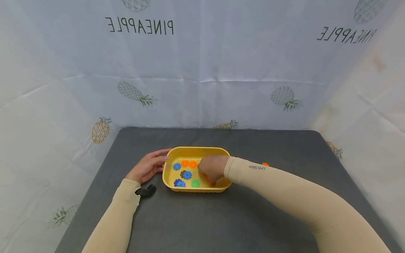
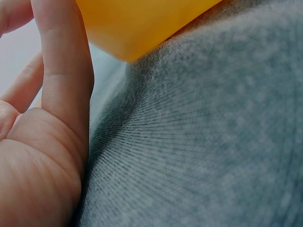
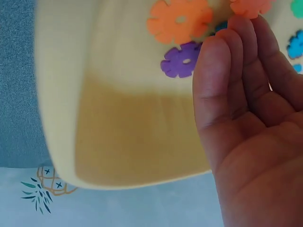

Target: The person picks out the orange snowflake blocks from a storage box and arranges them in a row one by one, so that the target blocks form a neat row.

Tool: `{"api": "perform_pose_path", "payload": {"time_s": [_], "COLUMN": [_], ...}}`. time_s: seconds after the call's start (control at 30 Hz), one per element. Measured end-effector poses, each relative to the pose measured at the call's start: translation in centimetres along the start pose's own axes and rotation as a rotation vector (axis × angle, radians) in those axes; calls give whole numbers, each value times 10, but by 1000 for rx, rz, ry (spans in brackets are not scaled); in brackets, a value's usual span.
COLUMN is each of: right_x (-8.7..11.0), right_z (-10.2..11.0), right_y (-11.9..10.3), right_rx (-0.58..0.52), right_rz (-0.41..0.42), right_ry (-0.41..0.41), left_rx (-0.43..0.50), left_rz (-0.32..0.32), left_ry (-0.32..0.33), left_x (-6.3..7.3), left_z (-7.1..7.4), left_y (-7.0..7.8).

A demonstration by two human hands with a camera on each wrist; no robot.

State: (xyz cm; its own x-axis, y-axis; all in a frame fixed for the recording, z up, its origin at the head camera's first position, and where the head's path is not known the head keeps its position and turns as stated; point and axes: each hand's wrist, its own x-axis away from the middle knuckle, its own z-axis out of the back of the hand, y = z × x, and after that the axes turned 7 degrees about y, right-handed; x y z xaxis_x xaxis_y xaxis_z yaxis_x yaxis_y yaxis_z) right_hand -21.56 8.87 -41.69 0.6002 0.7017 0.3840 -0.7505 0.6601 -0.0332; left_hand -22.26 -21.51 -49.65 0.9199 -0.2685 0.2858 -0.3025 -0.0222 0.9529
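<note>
My left hand [image 1: 147, 167] rests at the left end of the yellow tray [image 1: 196, 190], its extended fingers against the rim and outer wall. In the left wrist view those fingers [image 2: 64, 61] run fairly straight beside the tray wall [image 2: 137, 28]. Reaching over the tray's right end, my right hand [image 1: 213, 168] hangs down among flower-shaped plastic discs. Its fingers [image 3: 213, 80] are slightly bent in the right wrist view, tips right at a salmon-orange disc [image 3: 251, 6]; the thumb is hidden. Close by lie a larger orange disc [image 3: 180, 20] and a purple disc [image 3: 181, 60].
Inside the tray's left half are blue discs [image 1: 177, 166], orange discs [image 1: 185, 163] and a green disc [image 1: 195, 183]. Another orange disc [image 1: 265, 164] shows behind the right forearm. A dark grey cloth covers the table [image 1: 196, 225]; pineapple-print curtains [image 1: 202, 102] stand around it.
</note>
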Motion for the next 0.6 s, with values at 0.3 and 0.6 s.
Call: {"api": "perform_pose_path", "payload": {"time_s": [0.3, 0.6], "right_x": [18, 59], "right_z": [15, 7], "right_y": [14, 33], "right_rx": [-187, -533], "right_rz": [-17, -48], "right_ry": [109, 355], "left_rx": [-19, -5], "left_rz": [-26, 1], "left_ry": [-11, -11], "left_x": [2, 2], "left_z": [0, -2], "left_y": [3, 2]}}
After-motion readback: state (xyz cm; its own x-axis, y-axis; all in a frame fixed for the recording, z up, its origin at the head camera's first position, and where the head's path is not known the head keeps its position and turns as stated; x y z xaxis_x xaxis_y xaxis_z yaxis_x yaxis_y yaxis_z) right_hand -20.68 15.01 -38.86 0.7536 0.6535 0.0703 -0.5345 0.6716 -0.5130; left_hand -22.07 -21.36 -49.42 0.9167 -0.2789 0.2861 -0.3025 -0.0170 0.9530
